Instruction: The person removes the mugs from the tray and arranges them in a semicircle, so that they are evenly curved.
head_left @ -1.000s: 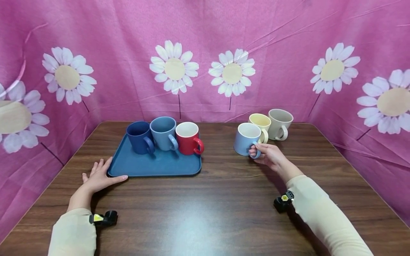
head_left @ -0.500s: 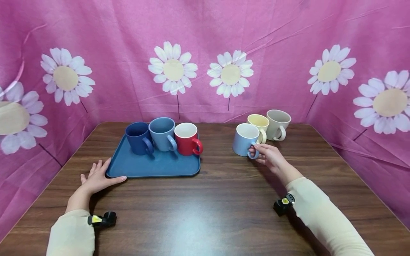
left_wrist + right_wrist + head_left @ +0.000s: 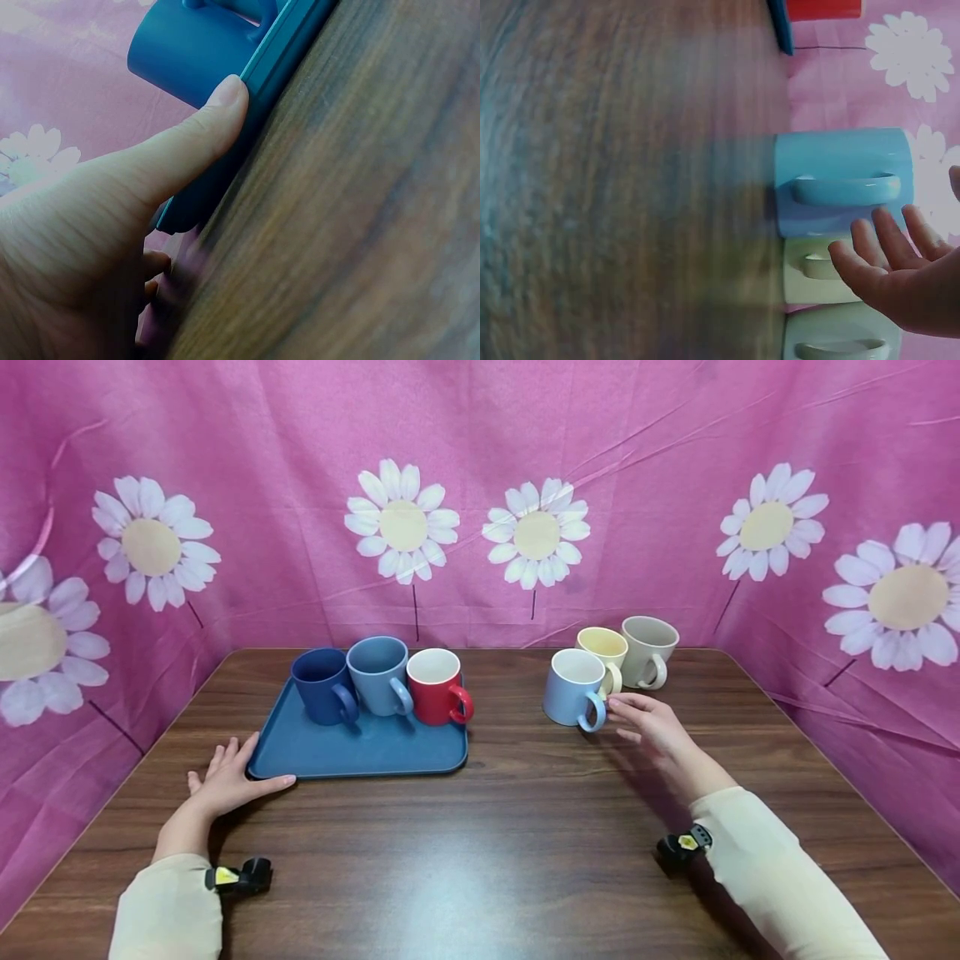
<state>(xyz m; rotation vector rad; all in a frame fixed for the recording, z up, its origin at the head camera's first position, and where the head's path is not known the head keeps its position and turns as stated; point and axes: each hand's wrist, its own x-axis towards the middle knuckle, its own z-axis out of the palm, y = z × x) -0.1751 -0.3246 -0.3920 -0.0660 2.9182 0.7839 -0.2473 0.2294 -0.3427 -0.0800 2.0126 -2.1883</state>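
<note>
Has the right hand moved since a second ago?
Yes: the right hand has moved rightward, away from the light blue mug it held.

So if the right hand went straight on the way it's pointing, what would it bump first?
Probably the light blue mug, likely at or near its handle, just ahead of the right hand; the exact gap is hard to judge.

two cream sleeves [image 3: 168,910] each carry a black wrist camera [image 3: 257,877] with a small yellow mark [image 3: 226,876].
</note>
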